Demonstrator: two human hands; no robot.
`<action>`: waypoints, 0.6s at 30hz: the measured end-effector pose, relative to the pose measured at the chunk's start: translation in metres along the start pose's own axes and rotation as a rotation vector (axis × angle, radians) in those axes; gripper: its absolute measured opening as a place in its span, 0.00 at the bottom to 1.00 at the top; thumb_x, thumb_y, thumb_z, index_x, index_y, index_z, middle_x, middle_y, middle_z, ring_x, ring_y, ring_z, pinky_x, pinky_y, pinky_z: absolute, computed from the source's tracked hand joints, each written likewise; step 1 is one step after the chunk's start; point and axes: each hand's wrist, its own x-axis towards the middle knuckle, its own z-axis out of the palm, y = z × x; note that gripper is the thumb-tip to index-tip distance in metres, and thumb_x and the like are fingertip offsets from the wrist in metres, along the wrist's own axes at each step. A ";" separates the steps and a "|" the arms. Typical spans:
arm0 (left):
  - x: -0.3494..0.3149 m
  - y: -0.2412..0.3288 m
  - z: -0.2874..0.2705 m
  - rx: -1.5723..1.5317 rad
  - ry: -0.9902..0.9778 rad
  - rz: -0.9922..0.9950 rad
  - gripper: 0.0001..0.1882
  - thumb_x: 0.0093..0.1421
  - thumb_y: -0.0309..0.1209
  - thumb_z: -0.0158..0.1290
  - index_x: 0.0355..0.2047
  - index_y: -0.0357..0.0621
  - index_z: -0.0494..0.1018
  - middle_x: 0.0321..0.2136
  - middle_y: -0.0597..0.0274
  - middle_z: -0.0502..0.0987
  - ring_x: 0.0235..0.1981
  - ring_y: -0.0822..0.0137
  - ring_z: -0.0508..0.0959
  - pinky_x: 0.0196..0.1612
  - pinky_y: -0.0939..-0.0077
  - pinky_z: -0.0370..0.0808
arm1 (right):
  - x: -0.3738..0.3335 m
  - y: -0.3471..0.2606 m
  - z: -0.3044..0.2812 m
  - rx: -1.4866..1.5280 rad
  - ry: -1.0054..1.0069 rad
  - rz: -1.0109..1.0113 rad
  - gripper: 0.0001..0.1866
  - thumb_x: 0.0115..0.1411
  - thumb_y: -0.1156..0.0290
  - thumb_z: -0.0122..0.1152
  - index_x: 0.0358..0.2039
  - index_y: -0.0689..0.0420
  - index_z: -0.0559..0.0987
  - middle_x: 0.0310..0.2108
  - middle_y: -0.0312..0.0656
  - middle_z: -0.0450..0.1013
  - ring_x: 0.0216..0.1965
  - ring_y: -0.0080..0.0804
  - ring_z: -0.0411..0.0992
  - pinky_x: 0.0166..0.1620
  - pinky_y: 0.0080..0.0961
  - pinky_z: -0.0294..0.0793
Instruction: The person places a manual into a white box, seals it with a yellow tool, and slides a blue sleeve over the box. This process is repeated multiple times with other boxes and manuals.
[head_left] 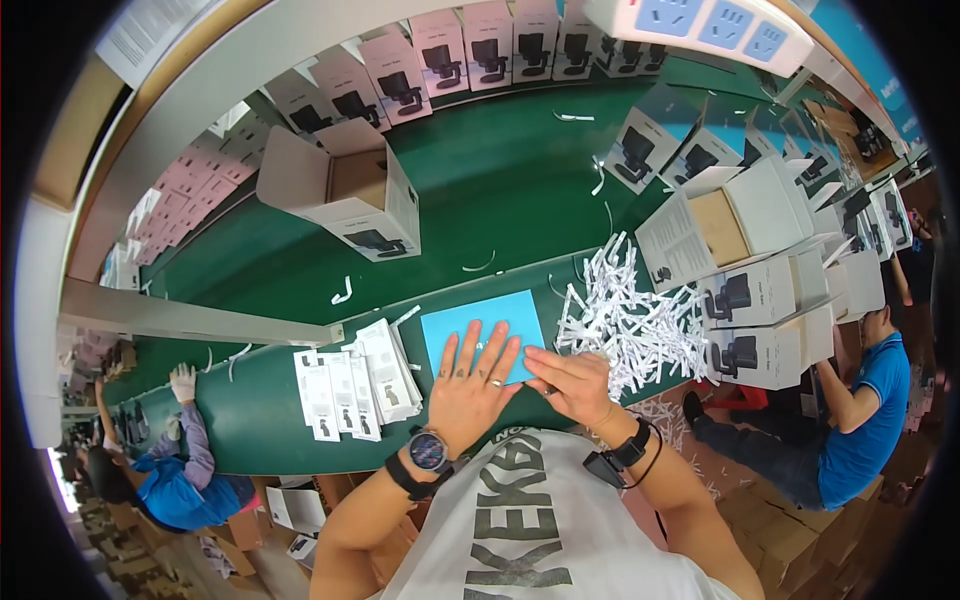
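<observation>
A flat light-blue card [527, 312], perhaps an envelope, lies on the green table [270, 420] near its front edge. My left hand [470, 392] rests flat on the card with fingers spread. At the card's lower right edge, my right hand [578, 385] has its fingers pressed together, the thumb tucked beneath; they appear to pinch the edge. Left of the card sit overlapping stacks of folded white leaflets [390, 375]. A heap of white paper strips [630, 320] lies just right of my right hand.
An open white carton [345, 205] stands at the back left. More open cartons [765, 290] crowd the right side. Closed boxes [488, 50] line the far edge under a power strip [710, 25]. Co-workers are at left [190, 480] and right [865, 420].
</observation>
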 end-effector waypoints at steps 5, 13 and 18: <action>0.026 -0.032 -0.048 -0.033 -0.013 -0.008 0.44 0.57 0.57 0.63 0.70 0.53 0.67 0.64 0.31 0.65 0.66 0.31 0.64 0.68 0.39 0.62 | -0.004 0.016 -0.013 0.126 -0.021 0.027 0.16 0.53 0.74 0.74 0.45 0.53 0.87 0.51 0.37 0.83 0.27 0.28 0.80 0.29 0.24 0.77; 0.145 -0.047 -0.014 0.007 0.092 -0.155 0.47 0.58 0.63 0.59 0.70 0.48 0.66 0.61 0.23 0.65 0.61 0.25 0.66 0.67 0.37 0.59 | -0.045 0.039 -0.009 0.240 0.539 0.532 0.07 0.64 0.78 0.64 0.42 0.61 0.86 0.40 0.42 0.84 0.33 0.22 0.78 0.35 0.21 0.76; 0.287 -0.039 0.057 0.249 0.186 -0.158 0.46 0.63 0.60 0.53 0.70 0.37 0.63 0.67 0.21 0.59 0.68 0.27 0.60 0.72 0.38 0.52 | -0.095 0.035 -0.014 0.433 0.204 0.969 0.08 0.67 0.72 0.63 0.42 0.58 0.87 0.28 0.37 0.81 0.26 0.18 0.73 0.32 0.20 0.71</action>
